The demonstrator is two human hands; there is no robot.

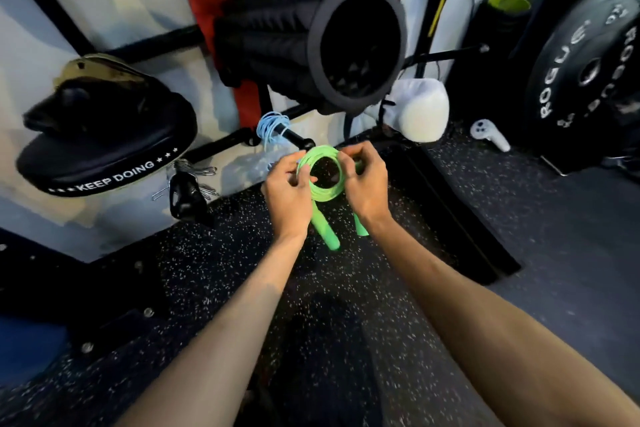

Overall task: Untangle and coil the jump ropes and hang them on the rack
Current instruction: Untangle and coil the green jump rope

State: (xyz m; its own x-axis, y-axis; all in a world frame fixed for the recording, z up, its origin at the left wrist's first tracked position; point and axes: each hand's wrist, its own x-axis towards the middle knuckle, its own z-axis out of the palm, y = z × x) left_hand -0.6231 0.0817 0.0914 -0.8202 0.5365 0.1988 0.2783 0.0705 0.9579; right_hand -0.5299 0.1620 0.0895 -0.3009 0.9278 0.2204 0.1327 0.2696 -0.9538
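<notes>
The green jump rope (pixel 323 172), wound into a coil, is pinched on opposite sides by the fingers of the left hand (pixel 287 189) and right hand (pixel 365 184), so the loops stay gathered; its two handles hang below, near the rack peg (pixel 298 139) where a blue rope (pixel 272 128) is already hung

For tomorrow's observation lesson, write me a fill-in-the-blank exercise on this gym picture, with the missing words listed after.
1. Both hands, the left hand and the right hand, hold a coiled jump rope coloured ____.
2. Its two handles hang ____ the coil.
3. A light ____ rope already hangs on the black rack peg.
4. The black pad at left reads "KEEP ____".

Missing words: green; below; blue; DOING
</notes>
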